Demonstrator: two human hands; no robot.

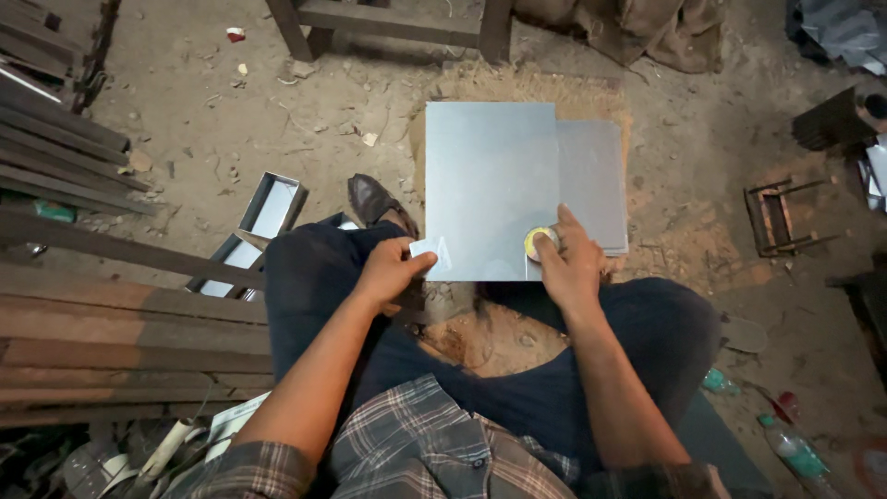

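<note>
The person sits low over a dirt floor (pixel 185 102), knees wide in dark trousers. A flat rectangular sheet of grey metal (pixel 490 185) lies on the ground between the legs, its near edge close to the knees. It rests on top of a second, duller grey sheet (pixel 596 180) that sticks out along its right side.

The left hand (pixel 388 273) is at the sheet's near left corner. Thumb and forefinger are pinched on a small pale strip (pixel 427 248) that lies against the metal there; the other fingers are curled under.

The right hand (pixel 568 263) rests on the near right part of the top sheet. Its fingers are pressed down together around a small round yellow-rimmed disc (pixel 540 242), which sits on the metal near the edge. I cannot tell what the disc is.

A dark shoe (pixel 370 199) pokes out just left of the sheet. Further left, open grey metal boxes (pixel 273 208) lie on the floor, beside a stack of rusty long bars (pixel 111 323). A small rusted metal frame (pixel 781 217) stands well apart on the right.
</note>
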